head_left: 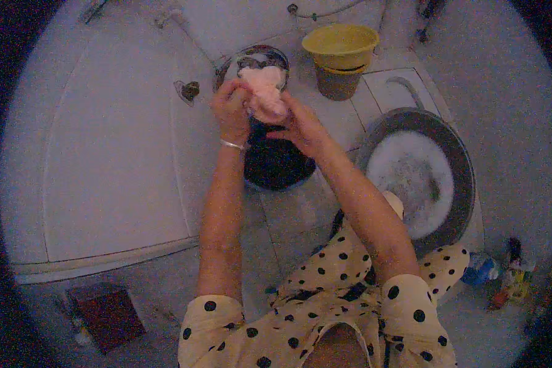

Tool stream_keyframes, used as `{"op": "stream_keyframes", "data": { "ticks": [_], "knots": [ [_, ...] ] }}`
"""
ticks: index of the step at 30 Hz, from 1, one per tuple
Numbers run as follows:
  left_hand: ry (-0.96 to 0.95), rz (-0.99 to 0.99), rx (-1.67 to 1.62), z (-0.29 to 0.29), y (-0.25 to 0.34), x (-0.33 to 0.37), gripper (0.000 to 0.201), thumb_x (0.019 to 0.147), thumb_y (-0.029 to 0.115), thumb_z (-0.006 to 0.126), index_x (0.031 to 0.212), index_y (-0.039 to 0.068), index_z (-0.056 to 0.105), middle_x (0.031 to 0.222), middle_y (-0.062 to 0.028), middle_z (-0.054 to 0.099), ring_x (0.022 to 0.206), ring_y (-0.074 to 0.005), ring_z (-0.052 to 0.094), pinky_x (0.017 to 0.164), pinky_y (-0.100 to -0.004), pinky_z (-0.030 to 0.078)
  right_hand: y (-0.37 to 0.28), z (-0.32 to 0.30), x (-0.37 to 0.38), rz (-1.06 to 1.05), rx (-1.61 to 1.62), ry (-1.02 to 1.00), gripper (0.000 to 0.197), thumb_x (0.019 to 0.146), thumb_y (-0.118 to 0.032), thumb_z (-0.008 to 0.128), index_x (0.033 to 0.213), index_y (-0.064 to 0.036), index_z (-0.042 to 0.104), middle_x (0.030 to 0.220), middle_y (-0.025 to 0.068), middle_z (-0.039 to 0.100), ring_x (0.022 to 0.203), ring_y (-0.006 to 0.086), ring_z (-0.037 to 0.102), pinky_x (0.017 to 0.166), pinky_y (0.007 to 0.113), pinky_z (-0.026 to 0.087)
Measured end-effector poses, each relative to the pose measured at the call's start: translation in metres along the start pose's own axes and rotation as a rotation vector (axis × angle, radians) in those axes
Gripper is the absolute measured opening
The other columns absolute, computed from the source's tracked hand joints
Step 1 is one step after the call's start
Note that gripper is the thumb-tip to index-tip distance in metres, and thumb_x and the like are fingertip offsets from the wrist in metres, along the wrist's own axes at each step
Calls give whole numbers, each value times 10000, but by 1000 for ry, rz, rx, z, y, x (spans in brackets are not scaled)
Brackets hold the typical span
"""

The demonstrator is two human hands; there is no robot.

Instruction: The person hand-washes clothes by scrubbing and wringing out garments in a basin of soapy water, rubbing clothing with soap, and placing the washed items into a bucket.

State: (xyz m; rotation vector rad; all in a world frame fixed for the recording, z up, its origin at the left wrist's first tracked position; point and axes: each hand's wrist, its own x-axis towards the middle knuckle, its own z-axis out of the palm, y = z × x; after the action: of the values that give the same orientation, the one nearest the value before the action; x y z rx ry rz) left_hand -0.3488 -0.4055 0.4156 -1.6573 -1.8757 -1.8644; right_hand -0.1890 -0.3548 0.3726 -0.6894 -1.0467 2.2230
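Observation:
A bunched pink cloth (265, 95) is held up in front of me between both hands. My left hand (231, 110), with a pale bracelet at the wrist, closes on its left side. My right hand (302, 127) grips its lower right side, fingers partly hidden by the cloth. Below the hands stands a dark round tub or bucket (280, 162), its inside too dark to make out. Just beyond the cloth a round container with a shiny rim (279, 55) shows, partly covered by the cloth.
A yellow bucket (340, 52) stands at the far right of my hands. On the right sits a wide grey basin (463, 159) of foamy water. Bottles (515, 276) lie at the lower right, a dark red box (107, 316) at the lower left. A white panel (110, 153) borders the left.

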Motion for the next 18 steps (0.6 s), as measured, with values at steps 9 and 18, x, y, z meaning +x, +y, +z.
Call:
{"op": "stream_keyframes", "data": {
  "ticks": [9,18],
  "knots": [
    [-627,-378,-591,125,90,-40,90,784,68,566,825,30,637,757,21,585,662,-86,507,608,-228,413,-80,-90,-82,-377,109,499,198,846,-85,639,1003,-4,549,938,87,628,777,172,647,608,269,551],
    [-677,-798,-981,242,90,-94,104,752,85,576,828,28,618,758,-21,577,644,-130,547,569,-253,449,-82,-204,-223,-339,-255,989,194,788,-39,586,973,19,571,920,94,597,803,209,605,655,318,510]
  ]
}}
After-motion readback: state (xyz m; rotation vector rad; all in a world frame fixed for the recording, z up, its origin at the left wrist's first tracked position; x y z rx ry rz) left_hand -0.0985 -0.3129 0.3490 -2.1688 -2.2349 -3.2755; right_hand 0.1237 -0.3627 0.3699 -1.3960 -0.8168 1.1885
